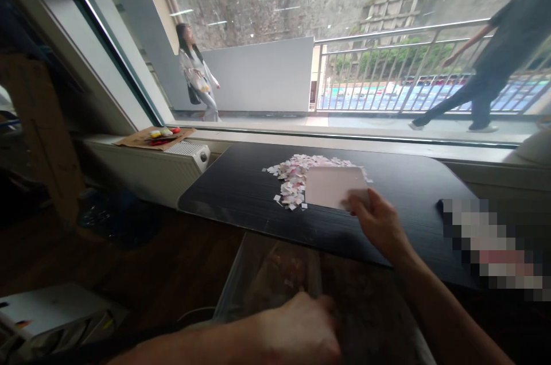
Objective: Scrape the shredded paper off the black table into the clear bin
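In my right hand (373,210) is a flat, pale pinkish-white rectangular board (329,181), gripped at its near right corner. The board lies low over the dark table, with its left side against a pile of small white and pink square paper pieces (294,178). Some of the pile spreads behind the board, and what lies beneath it is hidden. Below the table's front edge, my left hand (307,322) is closed at the near right side of a translucent plastic bin (235,284). Its fingertips are mostly hidden. A few pieces show faintly inside the bin.
The black table (224,193) stands against a large window. A radiator (150,167) to the left bears cardboard (124,140) with small colourful items. A blurred-out object (491,244) lies at the table's right. Outside, two people (198,75) walk past a railing (370,75).
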Demonstrator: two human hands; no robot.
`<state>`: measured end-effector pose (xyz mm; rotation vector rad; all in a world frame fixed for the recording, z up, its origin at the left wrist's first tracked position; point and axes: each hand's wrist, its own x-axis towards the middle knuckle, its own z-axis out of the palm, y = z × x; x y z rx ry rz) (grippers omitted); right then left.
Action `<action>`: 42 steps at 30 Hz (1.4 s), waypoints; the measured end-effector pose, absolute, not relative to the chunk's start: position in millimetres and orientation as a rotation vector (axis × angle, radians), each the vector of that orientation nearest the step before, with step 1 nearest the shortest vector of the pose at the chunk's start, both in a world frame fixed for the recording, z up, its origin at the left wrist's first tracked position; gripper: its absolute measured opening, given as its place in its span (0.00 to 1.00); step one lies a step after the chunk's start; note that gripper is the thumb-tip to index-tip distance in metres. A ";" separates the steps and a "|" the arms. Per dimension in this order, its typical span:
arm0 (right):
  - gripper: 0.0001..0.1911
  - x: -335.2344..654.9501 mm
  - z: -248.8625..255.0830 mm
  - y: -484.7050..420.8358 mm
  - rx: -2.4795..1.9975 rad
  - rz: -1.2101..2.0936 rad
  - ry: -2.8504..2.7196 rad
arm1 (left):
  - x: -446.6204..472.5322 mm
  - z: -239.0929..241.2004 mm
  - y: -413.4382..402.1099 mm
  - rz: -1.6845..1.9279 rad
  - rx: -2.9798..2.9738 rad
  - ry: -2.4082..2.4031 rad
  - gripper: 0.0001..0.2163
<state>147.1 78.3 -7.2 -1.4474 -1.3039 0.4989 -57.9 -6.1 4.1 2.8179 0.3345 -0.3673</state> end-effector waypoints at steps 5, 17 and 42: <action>0.11 145.8 -0.3 73.4 -1.573 0.430 -1.322 | -81.3 2.0 -3.3 -0.352 2.794 0.460 0.08; 0.10 170.4 -8.2 55.4 -1.592 0.472 -1.228 | -64.6 -0.6 -2.4 -0.477 2.779 0.466 0.05; 0.12 161.9 -1.1 52.0 -1.706 0.194 -1.417 | -61.4 -0.1 -2.4 -0.507 2.749 0.438 0.05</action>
